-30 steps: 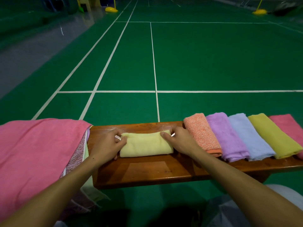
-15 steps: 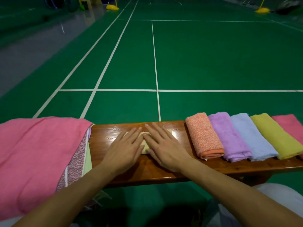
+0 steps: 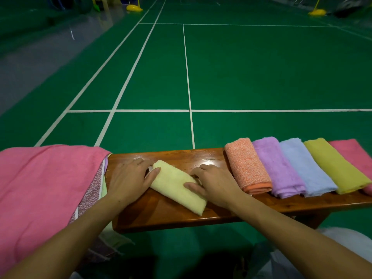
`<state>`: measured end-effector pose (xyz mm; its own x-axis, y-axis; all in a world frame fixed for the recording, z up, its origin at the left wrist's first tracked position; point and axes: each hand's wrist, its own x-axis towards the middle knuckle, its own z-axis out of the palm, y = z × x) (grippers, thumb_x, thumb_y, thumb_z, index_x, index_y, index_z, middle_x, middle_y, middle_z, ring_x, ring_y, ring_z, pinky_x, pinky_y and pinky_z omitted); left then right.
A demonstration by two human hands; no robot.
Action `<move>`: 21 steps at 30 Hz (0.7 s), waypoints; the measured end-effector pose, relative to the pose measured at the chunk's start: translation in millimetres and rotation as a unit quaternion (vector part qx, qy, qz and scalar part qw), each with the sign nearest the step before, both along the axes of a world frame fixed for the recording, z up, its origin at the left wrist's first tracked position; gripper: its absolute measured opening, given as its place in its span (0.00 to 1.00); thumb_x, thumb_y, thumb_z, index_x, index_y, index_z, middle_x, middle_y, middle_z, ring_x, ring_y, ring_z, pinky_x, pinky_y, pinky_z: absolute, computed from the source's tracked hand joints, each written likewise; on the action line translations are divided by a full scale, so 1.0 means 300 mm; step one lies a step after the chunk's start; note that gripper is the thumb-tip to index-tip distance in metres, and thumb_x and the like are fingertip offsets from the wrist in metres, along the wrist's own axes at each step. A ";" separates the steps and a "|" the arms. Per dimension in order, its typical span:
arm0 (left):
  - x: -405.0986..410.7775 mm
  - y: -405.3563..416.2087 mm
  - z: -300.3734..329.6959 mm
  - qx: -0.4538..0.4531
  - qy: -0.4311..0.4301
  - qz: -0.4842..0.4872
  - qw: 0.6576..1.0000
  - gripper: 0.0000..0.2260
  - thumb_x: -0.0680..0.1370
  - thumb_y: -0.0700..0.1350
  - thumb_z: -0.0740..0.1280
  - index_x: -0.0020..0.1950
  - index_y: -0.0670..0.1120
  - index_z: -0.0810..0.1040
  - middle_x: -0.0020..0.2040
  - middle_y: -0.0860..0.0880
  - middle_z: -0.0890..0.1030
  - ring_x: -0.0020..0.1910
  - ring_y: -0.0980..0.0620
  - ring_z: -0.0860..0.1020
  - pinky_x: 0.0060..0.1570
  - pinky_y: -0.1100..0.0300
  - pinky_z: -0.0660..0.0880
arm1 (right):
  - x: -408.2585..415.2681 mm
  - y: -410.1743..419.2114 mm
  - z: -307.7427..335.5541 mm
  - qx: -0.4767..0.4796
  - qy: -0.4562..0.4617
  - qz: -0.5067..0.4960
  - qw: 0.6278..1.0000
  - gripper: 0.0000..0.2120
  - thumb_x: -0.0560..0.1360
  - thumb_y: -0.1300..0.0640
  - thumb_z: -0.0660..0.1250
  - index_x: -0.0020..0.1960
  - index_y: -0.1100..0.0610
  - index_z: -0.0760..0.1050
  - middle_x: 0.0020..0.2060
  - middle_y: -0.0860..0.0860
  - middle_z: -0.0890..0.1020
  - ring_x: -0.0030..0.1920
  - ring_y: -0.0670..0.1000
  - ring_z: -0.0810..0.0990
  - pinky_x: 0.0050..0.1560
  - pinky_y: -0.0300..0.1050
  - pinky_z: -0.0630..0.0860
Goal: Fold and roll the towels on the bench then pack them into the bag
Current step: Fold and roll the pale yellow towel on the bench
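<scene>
I see the pale yellow towel (image 3: 178, 187), rolled, lying on the wooden bench (image 3: 201, 215) at lower centre of the frame; its long axis runs diagonally, far end toward upper left, near end toward lower right; my left hand (image 3: 128, 178) grasps the far end, thumb on top; my right hand (image 3: 213, 184) grasps the right flank, thumb across the roll; five rolled towels (image 3: 281, 168) lie side by side at right; a pink towel (image 3: 42, 188) tops the stack at left.
</scene>
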<state>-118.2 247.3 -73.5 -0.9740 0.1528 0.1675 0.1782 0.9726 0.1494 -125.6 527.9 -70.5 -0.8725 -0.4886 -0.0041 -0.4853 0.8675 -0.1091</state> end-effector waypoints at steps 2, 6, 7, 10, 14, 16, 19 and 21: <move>0.003 0.010 0.013 0.093 -0.048 -0.009 0.995 0.17 0.84 0.63 0.62 0.64 0.55 0.81 0.54 0.56 0.83 0.49 0.56 0.78 0.41 0.61 0.71 | 0.001 0.003 0.000 -0.024 -0.023 -0.009 0.999 0.24 0.80 0.28 0.56 0.56 0.46 0.76 0.48 0.46 0.82 0.49 0.52 0.80 0.47 0.55 0.78; -0.021 -0.003 0.009 0.180 -0.147 -0.028 0.972 0.15 0.78 0.68 0.69 0.54 0.59 0.76 0.49 0.60 0.80 0.46 0.61 0.77 0.41 0.59 0.72 | 0.007 -0.002 0.002 -0.093 -0.069 -0.009 0.993 0.24 0.79 0.30 0.61 0.62 0.47 0.72 0.57 0.47 0.80 0.59 0.50 0.73 0.55 0.50 0.73; -0.031 -0.008 0.009 0.182 -0.164 -0.037 0.969 0.17 0.76 0.70 0.69 0.51 0.57 0.77 0.46 0.59 0.80 0.43 0.61 0.77 0.40 0.58 0.72 | 0.011 0.000 0.004 -0.102 -0.079 -0.004 0.992 0.26 0.80 0.31 0.61 0.69 0.48 0.70 0.63 0.48 0.78 0.63 0.51 0.70 0.57 0.49 0.70; -0.043 -0.010 0.022 0.239 -0.196 -0.077 0.948 0.13 0.76 0.63 0.75 0.47 0.56 0.79 0.42 0.58 0.81 0.42 0.61 0.78 0.38 0.63 0.70 | 0.025 0.002 0.002 -0.116 -0.099 0.014 0.988 0.36 0.81 0.31 0.59 0.82 0.48 0.55 0.73 0.50 0.71 0.71 0.54 0.65 0.67 0.53 0.66; -0.038 -0.004 0.054 0.360 -0.204 -0.140 0.899 0.09 0.78 0.46 0.77 0.54 0.50 0.79 0.49 0.56 0.83 0.48 0.56 0.81 0.47 0.64 0.76 | 0.026 -0.010 0.007 -0.200 -0.187 0.000 0.962 0.48 0.77 0.27 0.64 0.85 0.44 0.43 0.78 0.48 0.68 0.75 0.52 0.64 0.73 0.57 0.67; -0.033 0.015 0.085 0.425 -0.220 -0.139 0.867 0.11 0.78 0.40 0.77 0.55 0.43 0.77 0.49 0.49 0.85 0.48 0.53 0.82 0.48 0.61 0.78 | 0.024 -0.013 0.019 -0.268 -0.245 -0.021 0.932 0.54 0.72 0.28 0.72 0.84 0.39 0.41 0.76 0.46 0.71 0.75 0.48 0.68 0.74 0.53 0.69; -0.039 0.054 0.133 0.487 -0.217 -0.116 0.838 0.14 0.77 0.38 0.77 0.55 0.38 0.74 0.48 0.40 0.87 0.46 0.49 0.84 0.45 0.58 0.79 | 0.027 -0.010 0.027 -0.336 -0.292 -0.021 0.895 0.58 0.68 0.37 0.81 0.84 0.40 0.46 0.74 0.41 0.74 0.70 0.40 0.74 0.72 0.45 0.73; -0.052 0.077 0.165 0.499 -0.193 -0.101 0.839 0.18 0.75 0.43 0.80 0.55 0.39 0.74 0.47 0.40 0.87 0.44 0.47 0.84 0.42 0.58 0.79 | 0.034 -0.002 0.030 -0.357 -0.279 -0.012 0.891 0.55 0.68 0.43 0.83 0.82 0.43 0.51 0.72 0.40 0.74 0.68 0.37 0.75 0.68 0.41 0.75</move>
